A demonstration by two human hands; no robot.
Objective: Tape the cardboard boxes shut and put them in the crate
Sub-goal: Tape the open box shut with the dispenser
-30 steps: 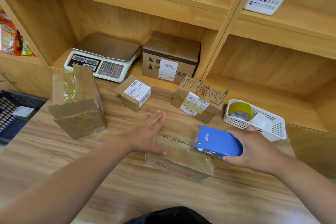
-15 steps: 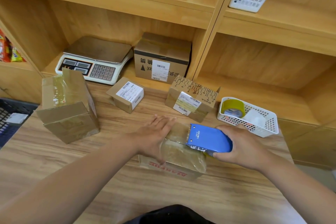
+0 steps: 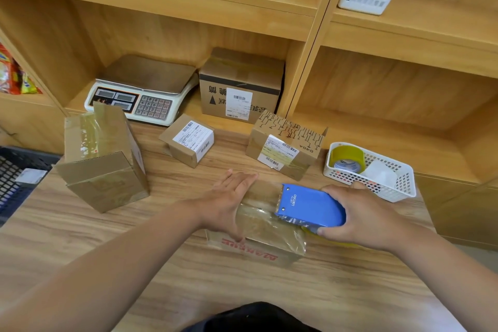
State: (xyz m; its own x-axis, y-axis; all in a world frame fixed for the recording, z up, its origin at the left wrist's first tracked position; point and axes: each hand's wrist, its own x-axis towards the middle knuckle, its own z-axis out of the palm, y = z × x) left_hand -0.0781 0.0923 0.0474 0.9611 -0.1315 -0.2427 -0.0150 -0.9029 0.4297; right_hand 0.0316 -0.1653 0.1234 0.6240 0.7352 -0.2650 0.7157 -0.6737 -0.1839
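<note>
Plastic crate (image 3: 16,178), dark mesh, at far L edge beside wood-grain table (image 3: 107,250). Tall taped box (image 3: 102,159) stands upright on table near it. L hand (image 3: 229,202) lies flat, fingers straight & together, pressing top of low box (image 3: 258,240) w/ red print, front-centre. R hand (image 3: 361,218) wraps round blue tape dispenser (image 3: 310,207), toothed end on that box's taped top. White basket (image 3: 404,191) w/ tape roll (image 3: 347,159) just behind R hand.

Weighing scale (image 3: 140,89) set on the shelf (image 3: 188,110), white basket (image 3: 390,191) placed on the bench (image 3: 269,291), snack packets (image 3: 13,75) stacked far left.
</note>
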